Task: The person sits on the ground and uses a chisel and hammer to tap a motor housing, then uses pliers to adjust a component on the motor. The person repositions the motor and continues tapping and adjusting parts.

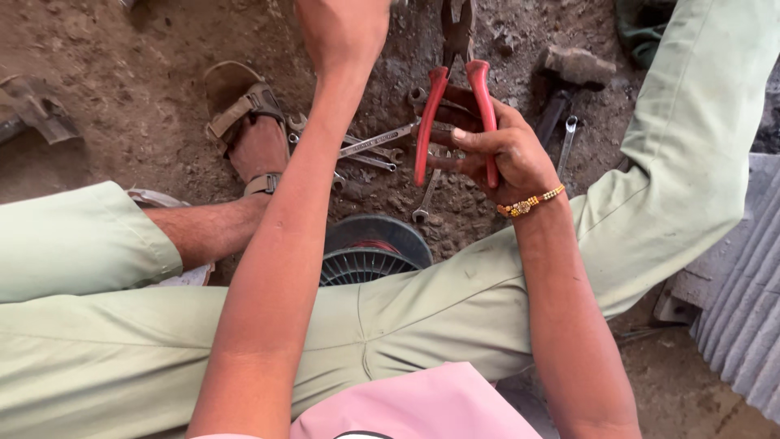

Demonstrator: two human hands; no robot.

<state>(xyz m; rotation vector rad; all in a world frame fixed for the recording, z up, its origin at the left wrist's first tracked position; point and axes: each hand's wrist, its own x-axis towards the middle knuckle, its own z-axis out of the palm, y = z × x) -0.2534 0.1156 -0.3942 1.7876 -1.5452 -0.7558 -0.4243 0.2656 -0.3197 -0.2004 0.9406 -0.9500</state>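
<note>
A seated person's right hand [508, 154] grips red-handled pliers [457, 97] with fingers wrapped around both handles, nose aimed away over scattered wrenches [375, 146], while the left hand [341, 32] reaches beyond view, its grasp unseen.

1 head view, steeply down, close over lap.
</note>
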